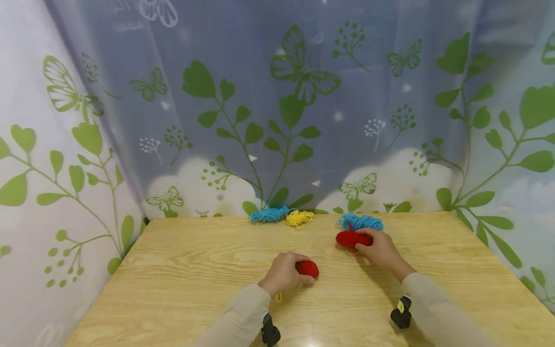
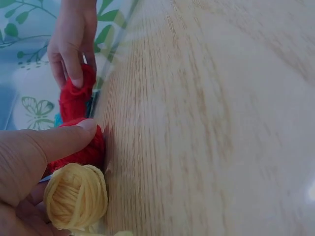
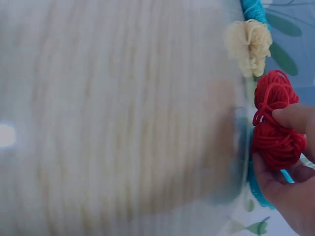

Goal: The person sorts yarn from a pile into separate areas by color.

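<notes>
My left hand grips a red yarn bundle between thumb and fingers, low over the table. Close by the palm, a yellow yarn ball shows in the left wrist view. From above, the hand hides most of that ball, and only loose yellow strands stick out. Farther right, my right hand pinches a red yarn skein cinched at its middle, with a small loop on it. Just behind this skein lies a blue yarn skein, partly covered in the right wrist view.
At the table's back edge, another blue skein lies beside a yellow yarn bundle. A patterned curtain rises behind the wooden table and along both sides. Each wrist carries a black camera.
</notes>
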Available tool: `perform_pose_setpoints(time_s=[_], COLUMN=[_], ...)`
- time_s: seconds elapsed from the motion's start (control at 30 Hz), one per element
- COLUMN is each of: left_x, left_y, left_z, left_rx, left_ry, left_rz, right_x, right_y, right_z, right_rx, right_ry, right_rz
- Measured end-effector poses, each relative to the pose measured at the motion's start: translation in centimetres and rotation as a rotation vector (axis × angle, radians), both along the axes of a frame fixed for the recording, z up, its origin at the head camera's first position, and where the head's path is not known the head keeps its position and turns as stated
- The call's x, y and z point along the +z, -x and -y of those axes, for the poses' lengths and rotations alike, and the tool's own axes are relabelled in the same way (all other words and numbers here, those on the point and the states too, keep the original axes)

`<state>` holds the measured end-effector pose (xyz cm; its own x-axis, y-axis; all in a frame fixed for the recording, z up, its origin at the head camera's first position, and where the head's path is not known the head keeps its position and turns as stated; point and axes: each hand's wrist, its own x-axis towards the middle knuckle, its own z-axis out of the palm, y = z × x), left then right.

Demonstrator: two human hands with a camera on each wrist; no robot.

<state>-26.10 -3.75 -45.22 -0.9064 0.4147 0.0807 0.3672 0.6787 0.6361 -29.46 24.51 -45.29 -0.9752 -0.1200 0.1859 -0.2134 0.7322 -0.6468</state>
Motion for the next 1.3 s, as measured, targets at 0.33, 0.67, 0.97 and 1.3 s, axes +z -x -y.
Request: perform_pose_setpoints(time_s=[0.33, 0.67, 0.97, 1.3], left_x=[-0.4, 0.1, 0.1, 0.1], left_y=[0.0, -0.1, -0.1, -0.2], left_z=[0.6, 0.4, 0.1, -0.1], left_rx=[0.010, 0.006, 0.007, 0.010], left_ry=[-0.020, -0.036, -0.020, -0.021], left_rz=[-0.005, 0.009, 0.007, 0.025], right_x=[1.9, 1.6, 0.3, -0.2], right_y=[-3.2, -7.2, -8.1, -8.1], right_z=[-0.6, -2.6, -2.9, -3.0], right_rx=[0.003, 0.023, 0.021, -0.007], right_ry=[0.012, -0.011, 0.043, 0.071], right_rz=[-0.050, 0.025, 0.156, 0.173])
